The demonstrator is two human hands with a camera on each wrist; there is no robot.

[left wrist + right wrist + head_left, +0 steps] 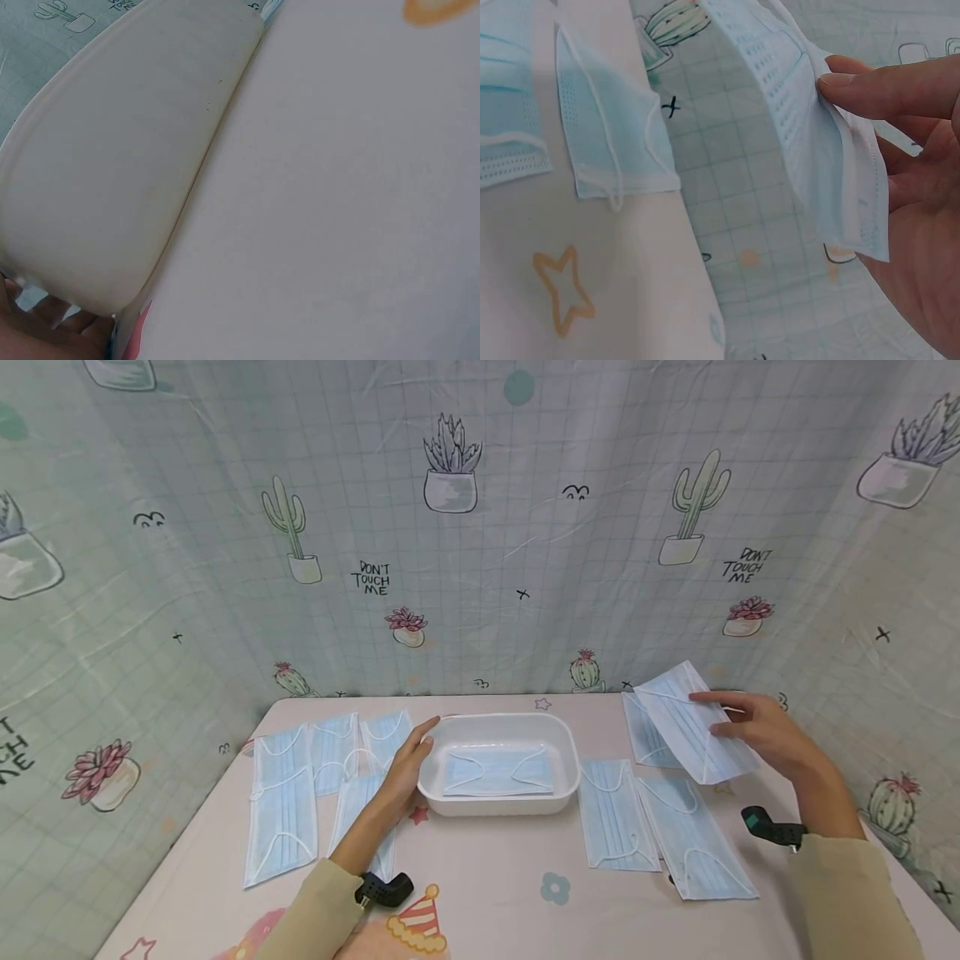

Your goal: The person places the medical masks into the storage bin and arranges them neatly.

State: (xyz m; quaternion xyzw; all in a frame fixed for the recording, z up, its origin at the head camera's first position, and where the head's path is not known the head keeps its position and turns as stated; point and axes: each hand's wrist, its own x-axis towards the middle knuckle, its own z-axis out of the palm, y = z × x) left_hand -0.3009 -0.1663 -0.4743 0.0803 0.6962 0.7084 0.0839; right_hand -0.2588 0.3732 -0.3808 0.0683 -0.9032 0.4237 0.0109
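Note:
My right hand (761, 735) pinches a pale blue pleated face mask (686, 722) by its edge, raised and tilted above the table's right side. Thumb and finger hold that mask (817, 142) in the right wrist view. At the middle of the table stands a white plastic tray (498, 807) with a face mask (498, 774) lying flat inside, ear loops on top. My left hand (405, 768) grips the tray's left end at the rim. In the left wrist view the fingers (56, 330) lie against the end of the tray (112, 165), partly hidden by it.
Several face masks lie left of the tray, among them a large near one (283, 810). Others lie to its right, including one (618, 814) close beside it and one (697, 839) nearer the front. A patterned curtain (480, 552) hangs behind the table.

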